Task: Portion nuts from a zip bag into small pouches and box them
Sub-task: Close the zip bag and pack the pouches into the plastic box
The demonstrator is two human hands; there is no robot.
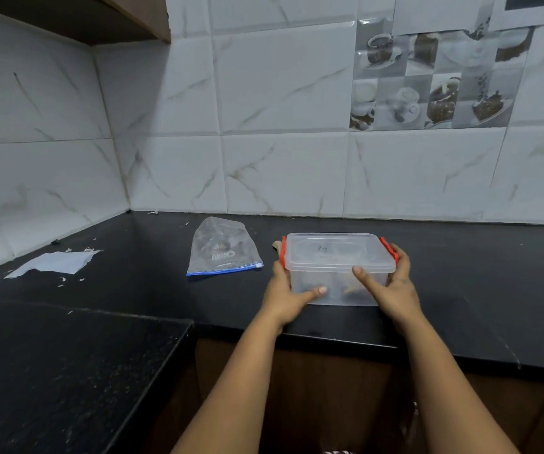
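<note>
- one clear plastic box (336, 273) stands on the black table (133, 290), near its front edge, with its lid (336, 252) on.
- two red clips show on the lid, one at each short end; the left clip (283, 252) and the right clip (389, 249) both lie down against the box.
- two bare hands grip the box from either side: the left hand (285, 294) wraps the left end with its thumb across the front wall, the right hand (395, 286) wraps the right end, thumb up near the lid rim.
- something brownish sits inside the box; i cannot tell how many pieces.
- one zip bag (223, 249) with a blue seal lies flat just left of the box, apart from it.
- one torn white paper (54, 262) lies far left, with small scraps scattered around.
</note>
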